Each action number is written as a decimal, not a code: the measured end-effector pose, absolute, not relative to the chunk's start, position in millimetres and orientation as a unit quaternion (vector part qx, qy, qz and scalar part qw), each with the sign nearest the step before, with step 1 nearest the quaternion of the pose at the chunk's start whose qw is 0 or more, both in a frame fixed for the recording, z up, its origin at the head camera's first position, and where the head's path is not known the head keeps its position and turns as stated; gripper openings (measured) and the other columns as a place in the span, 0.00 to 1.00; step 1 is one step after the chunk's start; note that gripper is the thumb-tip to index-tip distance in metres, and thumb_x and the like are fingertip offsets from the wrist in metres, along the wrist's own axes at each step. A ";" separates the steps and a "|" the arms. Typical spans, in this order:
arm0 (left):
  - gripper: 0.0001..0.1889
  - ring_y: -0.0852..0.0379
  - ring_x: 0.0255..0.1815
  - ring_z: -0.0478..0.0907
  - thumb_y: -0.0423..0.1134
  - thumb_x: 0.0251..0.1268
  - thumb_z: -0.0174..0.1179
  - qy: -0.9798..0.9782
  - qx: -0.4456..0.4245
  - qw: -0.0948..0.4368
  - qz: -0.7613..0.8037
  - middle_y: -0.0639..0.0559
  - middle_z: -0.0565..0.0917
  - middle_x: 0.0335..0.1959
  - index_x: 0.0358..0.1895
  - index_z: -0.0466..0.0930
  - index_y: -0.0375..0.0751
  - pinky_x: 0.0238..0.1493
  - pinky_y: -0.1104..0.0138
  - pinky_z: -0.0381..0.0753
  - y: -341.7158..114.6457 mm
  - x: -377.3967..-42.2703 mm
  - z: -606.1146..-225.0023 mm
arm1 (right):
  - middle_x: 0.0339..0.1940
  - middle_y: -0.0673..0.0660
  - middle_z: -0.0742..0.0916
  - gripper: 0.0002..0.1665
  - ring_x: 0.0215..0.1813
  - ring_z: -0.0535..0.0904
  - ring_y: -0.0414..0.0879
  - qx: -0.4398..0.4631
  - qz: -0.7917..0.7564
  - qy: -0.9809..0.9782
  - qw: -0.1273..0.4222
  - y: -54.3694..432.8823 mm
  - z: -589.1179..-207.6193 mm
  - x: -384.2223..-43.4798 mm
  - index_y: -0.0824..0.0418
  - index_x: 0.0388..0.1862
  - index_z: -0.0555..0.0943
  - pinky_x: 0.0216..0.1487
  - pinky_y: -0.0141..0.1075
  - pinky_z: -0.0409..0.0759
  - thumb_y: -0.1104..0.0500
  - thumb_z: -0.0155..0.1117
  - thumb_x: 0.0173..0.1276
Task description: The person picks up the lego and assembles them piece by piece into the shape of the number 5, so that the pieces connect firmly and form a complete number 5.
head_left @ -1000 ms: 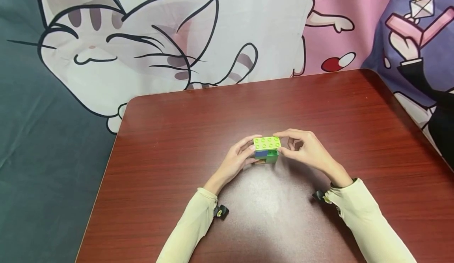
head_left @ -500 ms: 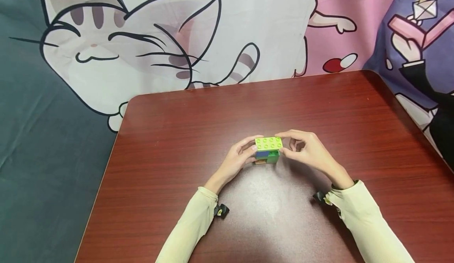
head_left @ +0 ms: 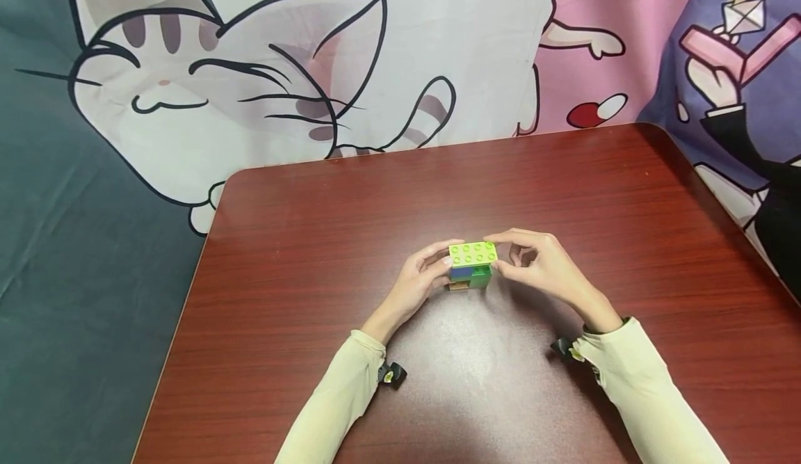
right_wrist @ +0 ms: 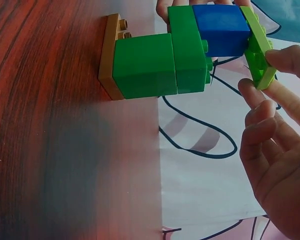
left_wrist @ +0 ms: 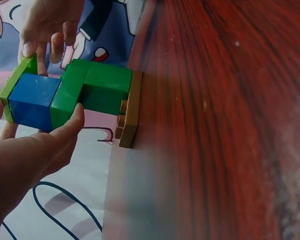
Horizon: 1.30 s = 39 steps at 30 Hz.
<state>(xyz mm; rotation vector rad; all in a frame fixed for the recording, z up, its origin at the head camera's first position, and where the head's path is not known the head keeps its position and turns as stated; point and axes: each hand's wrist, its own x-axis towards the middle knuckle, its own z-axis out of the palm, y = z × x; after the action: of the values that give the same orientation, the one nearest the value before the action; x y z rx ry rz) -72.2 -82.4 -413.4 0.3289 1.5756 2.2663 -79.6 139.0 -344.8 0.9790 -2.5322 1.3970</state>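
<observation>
A small stack of toy building bricks stands upright on the table. At its bottom is a brown flat brick [right_wrist: 108, 50]. Above that come a green block [right_wrist: 144, 65], a wider green brick [right_wrist: 187, 52], a blue block [left_wrist: 34, 100] and a lime-green studded plate [head_left: 473, 252] on top. The blue block sits towards the left, so the plate's right end overhangs. My left hand [head_left: 411, 284] grips the stack from the left, fingers at the plate and lower bricks. Between thumb and forefinger my right hand [head_left: 549, 267] pinches the plate's right end; its other fingers are curled.
The reddish-brown wooden table [head_left: 300, 353] extends around the hands, with a shiny patch of light in front. Behind it hangs a cloth [head_left: 482, 40] printed with a cartoon cat and other figures. A small dark device [head_left: 392, 376] is worn at the left wrist.
Both hands keep their hold on the stack, in almost the same place. Only slight shifts of the whole view show.
</observation>
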 end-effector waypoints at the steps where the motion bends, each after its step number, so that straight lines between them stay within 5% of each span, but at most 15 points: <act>1: 0.21 0.52 0.53 0.74 0.32 0.69 0.49 0.556 0.115 0.180 0.803 0.38 0.72 0.58 0.62 0.66 0.28 0.55 0.52 0.71 -82.3 -72.2 -413.2 | 0.26 0.52 0.80 0.20 0.22 0.71 0.43 0.320 0.456 -0.829 0.044 138.8 -345.0 -79.6 0.68 0.44 0.82 0.20 0.30 0.71 0.75 0.68 0.49; 25: 0.21 0.52 0.57 0.71 0.28 0.65 0.48 0.561 0.099 0.132 0.811 0.47 0.62 0.68 0.61 0.67 0.25 0.53 0.57 0.74 -76.7 -67.6 -408.9 | 0.30 0.53 0.82 0.21 0.23 0.72 0.43 0.307 0.453 -0.836 0.041 140.3 -359.4 -87.2 0.67 0.44 0.82 0.22 0.31 0.72 0.75 0.69 0.48; 32: 0.21 0.50 0.59 0.69 0.26 0.67 0.46 0.540 0.113 0.145 0.821 0.44 0.63 0.67 0.62 0.65 0.23 0.55 0.54 0.72 -78.3 -68.3 -409.1 | 0.31 0.47 0.82 0.23 0.23 0.71 0.38 0.307 0.449 -0.838 0.041 147.4 -379.8 -96.4 0.59 0.46 0.83 0.22 0.30 0.72 0.71 0.70 0.49; 39: 0.20 0.51 0.51 0.75 0.26 0.67 0.44 0.542 0.110 0.153 0.819 0.35 0.72 0.57 0.61 0.66 0.25 0.52 0.49 0.72 -77.1 -67.4 -403.5 | 0.25 0.46 0.80 0.21 0.21 0.70 0.38 0.314 0.438 -0.841 0.038 147.2 -375.5 -97.2 0.58 0.45 0.84 0.20 0.30 0.70 0.70 0.69 0.48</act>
<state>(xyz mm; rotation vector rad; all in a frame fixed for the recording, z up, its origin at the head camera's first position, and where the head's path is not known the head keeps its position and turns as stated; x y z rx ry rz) -67.4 -77.1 -403.5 0.3157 1.5545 2.3494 -97.2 147.2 -375.5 0.9642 -2.5803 1.3443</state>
